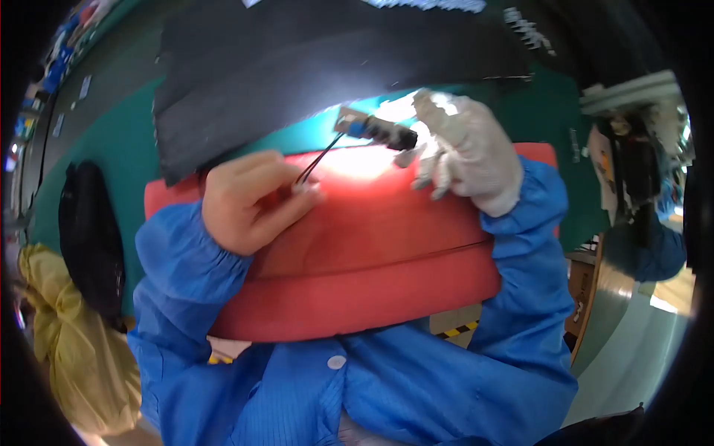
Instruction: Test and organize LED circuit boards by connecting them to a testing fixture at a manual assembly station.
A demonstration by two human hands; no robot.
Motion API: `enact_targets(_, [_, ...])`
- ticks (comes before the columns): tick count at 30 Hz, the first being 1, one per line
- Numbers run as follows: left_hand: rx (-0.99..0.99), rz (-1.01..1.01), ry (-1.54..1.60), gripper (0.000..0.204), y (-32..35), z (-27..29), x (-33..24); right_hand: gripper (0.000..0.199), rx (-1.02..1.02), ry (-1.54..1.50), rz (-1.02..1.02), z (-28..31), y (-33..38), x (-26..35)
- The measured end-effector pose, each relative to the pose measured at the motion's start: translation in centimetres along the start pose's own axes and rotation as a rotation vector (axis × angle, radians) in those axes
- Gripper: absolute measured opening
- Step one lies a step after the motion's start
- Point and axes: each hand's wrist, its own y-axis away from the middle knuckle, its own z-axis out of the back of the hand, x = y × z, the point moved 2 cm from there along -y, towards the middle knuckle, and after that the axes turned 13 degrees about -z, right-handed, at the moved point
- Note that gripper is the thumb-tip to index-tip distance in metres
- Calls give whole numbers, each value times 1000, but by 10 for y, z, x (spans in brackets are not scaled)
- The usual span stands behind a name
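My left hand [253, 197] is bare. Its thumb and forefinger pinch the end of a thin black cable [320, 160], where a small whitish piece, blurred, shows at the fingertips. The cable runs up to a small electronic module [364, 126] with a tan end, a blue band and a black rounded tip. My right hand [468, 149] wears a white glove with greyish fingertips. Its thumb and fingers close on the black-tipped end, though the contact is partly hidden. Both hands are above a red padded cushion [372, 230], under bright light.
Beyond the cushion, a black sheet [297, 67] lies on the green table mat [134, 119]. A long black object [93, 234] rests at the left, beside a person's yellow garment [74, 349]. Papers and dark items [628, 149] crowd the right side.
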Motion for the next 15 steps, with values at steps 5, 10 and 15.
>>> enact_targets(5, [-238,237,369,4,7,2,2,44,-11,104,220,44,-8,18])
enact_targets(10, [-926,319,761,30,30,54,70,45,-514,19,382,148,-50,39])
enact_targets(15, [-1368,609,519,43,-4,53,50,58,-1135,454,273,264,-106,43])
